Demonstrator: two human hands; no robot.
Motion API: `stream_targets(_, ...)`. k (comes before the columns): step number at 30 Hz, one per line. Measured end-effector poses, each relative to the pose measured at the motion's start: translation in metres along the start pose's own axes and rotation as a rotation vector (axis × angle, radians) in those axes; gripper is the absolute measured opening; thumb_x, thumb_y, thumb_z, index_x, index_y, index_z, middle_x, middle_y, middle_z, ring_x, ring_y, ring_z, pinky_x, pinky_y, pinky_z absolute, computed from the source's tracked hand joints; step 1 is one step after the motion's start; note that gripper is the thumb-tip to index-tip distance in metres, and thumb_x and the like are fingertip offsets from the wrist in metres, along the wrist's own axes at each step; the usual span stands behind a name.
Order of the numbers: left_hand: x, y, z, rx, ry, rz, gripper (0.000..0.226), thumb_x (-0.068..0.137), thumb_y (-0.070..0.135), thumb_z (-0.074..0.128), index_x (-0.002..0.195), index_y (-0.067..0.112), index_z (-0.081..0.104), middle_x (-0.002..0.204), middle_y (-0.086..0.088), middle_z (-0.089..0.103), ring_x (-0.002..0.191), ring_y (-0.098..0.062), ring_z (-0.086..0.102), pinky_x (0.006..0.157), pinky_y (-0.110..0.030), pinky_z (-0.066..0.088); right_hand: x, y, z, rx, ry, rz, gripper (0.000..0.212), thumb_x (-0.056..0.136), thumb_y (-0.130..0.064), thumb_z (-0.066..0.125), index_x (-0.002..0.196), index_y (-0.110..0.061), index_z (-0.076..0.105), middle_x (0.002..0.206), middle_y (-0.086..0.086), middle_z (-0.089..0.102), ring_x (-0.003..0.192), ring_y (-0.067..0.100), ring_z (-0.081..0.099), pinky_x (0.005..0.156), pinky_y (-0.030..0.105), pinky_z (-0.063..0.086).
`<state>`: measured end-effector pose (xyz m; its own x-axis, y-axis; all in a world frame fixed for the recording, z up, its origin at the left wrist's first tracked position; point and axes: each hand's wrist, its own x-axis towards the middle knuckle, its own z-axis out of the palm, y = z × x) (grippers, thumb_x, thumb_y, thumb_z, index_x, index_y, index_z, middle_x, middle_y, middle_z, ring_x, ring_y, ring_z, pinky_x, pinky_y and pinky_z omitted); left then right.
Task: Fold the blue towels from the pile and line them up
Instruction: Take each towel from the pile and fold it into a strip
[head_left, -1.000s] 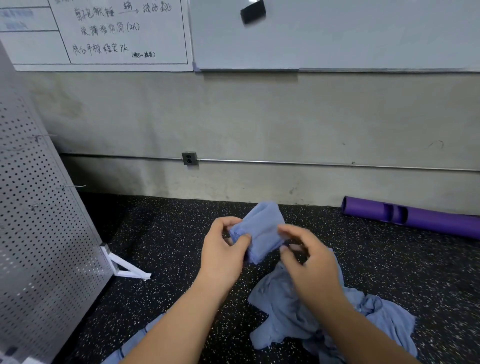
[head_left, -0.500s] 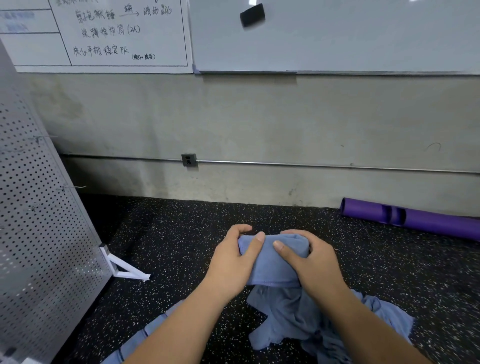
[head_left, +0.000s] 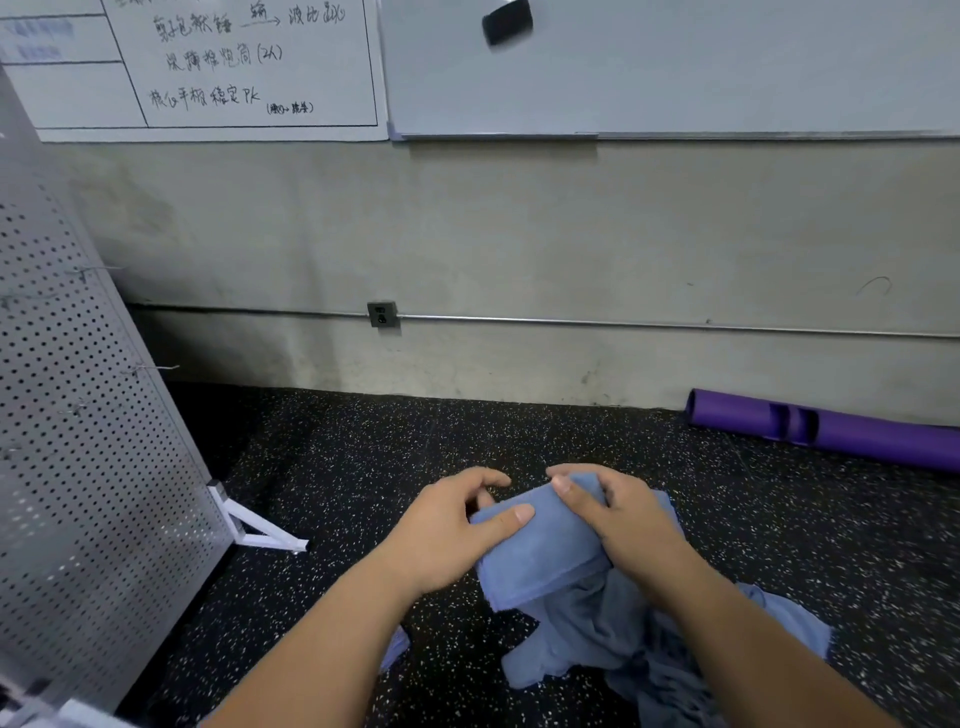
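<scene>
Both hands grip one folded blue towel (head_left: 540, 551), held over the pile (head_left: 649, 639) on the floor (head_left: 363, 467). The left hand (head_left: 447, 530) lays its thumb across the top with fingers curled round the far edge, and the right hand (head_left: 618, 519) curls over the other end. To finish this fold well, I would square the edges and press the crease flat before setting it down away from the pile (loose cloth would spoil the line). Count: one folded towel, one pile whose towels cannot be told apart, and one corner of blue cloth (head_left: 395, 647) beside the left forearm.

Concrete wall (head_left: 519, 228), whiteboard (head_left: 675, 67), speckled black floor (head_left: 337, 467).
</scene>
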<state>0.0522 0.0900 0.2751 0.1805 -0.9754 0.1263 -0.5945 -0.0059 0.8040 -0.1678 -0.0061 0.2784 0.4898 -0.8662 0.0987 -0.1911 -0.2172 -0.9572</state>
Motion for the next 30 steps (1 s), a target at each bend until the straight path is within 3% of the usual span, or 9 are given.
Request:
stream_targets(2, -0.008, -0.005, -0.002, 0.022, -0.116, -0.011, 0.058, 0.085, 0.076, 0.067, 0.126, 0.036, 0.070, 0.091, 0.012, 0.070, 0.084, -0.005, 0.067, 0.080, -0.029, 0.055, 0.001, 0.002, 0.002, -0.043, -0.096, 0.019, 0.017, 0.097, -0.042, 0.074, 0.112, -0.036, 0.078, 0.112, -0.022, 0.075, 0.106, -0.002, 0.070, 0.090, 0.023, 0.057)
stream_targets(4, -0.014, -0.010, -0.004, 0.035, -0.198, -0.015, 0.042, 0.090, 0.070, 0.067, 0.105, 0.032, 0.076, 0.085, 0.013, 0.070, 0.077, -0.003, 0.063, 0.076, -0.032, 0.052, 0.000, 0.001, 0.010, -0.052, -0.149, 0.039, 0.017, 0.095, -0.043, 0.076, 0.109, -0.035, 0.078, 0.110, -0.020, 0.076, 0.103, 0.001, 0.071, 0.089, 0.027, 0.060)
stream_targets(8, -0.023, -0.024, -0.018, 0.052, -0.077, -0.068, 0.032, 0.101, 0.050, 0.067, 0.078, 0.027, 0.064, 0.073, 0.012, 0.062, 0.067, -0.006, 0.054, 0.068, -0.034, 0.048, -0.001, 0.004, 0.035, 0.001, -0.162, 0.144, 0.029, 0.094, -0.046, 0.076, 0.109, -0.021, 0.076, 0.100, -0.006, 0.079, 0.090, 0.011, 0.076, 0.078, 0.031, 0.063)
stream_targets(13, -0.040, -0.044, -0.040, -0.040, 0.089, -0.225, 0.033, 0.101, 0.048, 0.067, 0.093, 0.015, 0.068, 0.079, 0.008, 0.064, 0.070, -0.008, 0.055, 0.071, -0.034, 0.048, 0.009, 0.010, 0.074, 0.240, -0.290, 0.276, 0.035, 0.099, -0.036, 0.073, 0.122, -0.010, 0.070, 0.115, 0.011, 0.079, 0.107, 0.024, 0.077, 0.095, 0.043, 0.063)
stream_targets(15, -0.050, -0.054, -0.046, -0.109, 0.055, -0.253, 0.025, 0.100, 0.043, 0.070, 0.118, 0.025, 0.066, 0.101, 0.002, 0.072, 0.087, -0.012, 0.066, 0.085, -0.038, 0.057, 0.013, 0.012, 0.092, 0.321, -0.265, 0.293, 0.032, 0.099, -0.030, 0.074, 0.121, -0.008, 0.069, 0.115, 0.011, 0.079, 0.108, 0.025, 0.077, 0.094, 0.042, 0.063)
stream_targets(19, -0.075, -0.075, -0.062, -0.213, -0.068, -0.225, 0.072, 0.100, 0.035, 0.072, 0.155, 0.058, 0.032, 0.126, -0.012, 0.069, 0.109, -0.027, 0.068, 0.097, -0.037, 0.059, 0.018, 0.016, 0.132, 0.332, -0.203, 0.317, 0.030, 0.096, -0.031, 0.078, 0.122, -0.017, 0.069, 0.111, 0.004, 0.080, 0.104, 0.023, 0.077, 0.091, 0.048, 0.064)
stream_targets(24, -0.094, -0.096, -0.088, -0.303, -0.111, -0.294, 0.071, 0.105, 0.019, 0.067, 0.160, 0.049, 0.034, 0.139, -0.005, 0.065, 0.102, -0.015, 0.069, 0.078, -0.036, 0.061, 0.017, 0.012, 0.183, 0.288, -0.230, 0.315, 0.035, 0.100, -0.045, 0.069, 0.132, -0.032, 0.061, 0.120, -0.007, 0.075, 0.095, 0.009, 0.074, 0.064, 0.028, 0.056)
stream_targets(27, -0.101, -0.114, -0.113, -0.327, -0.041, -0.389, 0.065, 0.104, 0.017, 0.067, 0.159, 0.041, 0.042, 0.141, -0.011, 0.064, 0.125, -0.036, 0.065, 0.100, -0.057, 0.058, 0.020, 0.013, 0.215, 0.417, -0.346, 0.383, 0.057, 0.100, -0.045, 0.069, 0.150, -0.052, 0.042, 0.134, -0.010, 0.068, 0.111, 0.014, 0.074, 0.087, 0.051, 0.063)
stream_targets(30, -0.107, -0.140, -0.142, -0.326, 0.025, -0.480, 0.066, 0.102, 0.017, 0.071, 0.159, 0.035, 0.044, 0.141, -0.015, 0.064, 0.130, -0.041, 0.062, 0.105, -0.059, 0.054, 0.021, 0.015, 0.247, 0.448, -0.497, 0.366, 0.073, 0.100, -0.031, 0.072, 0.151, -0.064, 0.031, 0.132, 0.000, 0.073, 0.115, 0.025, 0.075, 0.100, 0.062, 0.056)
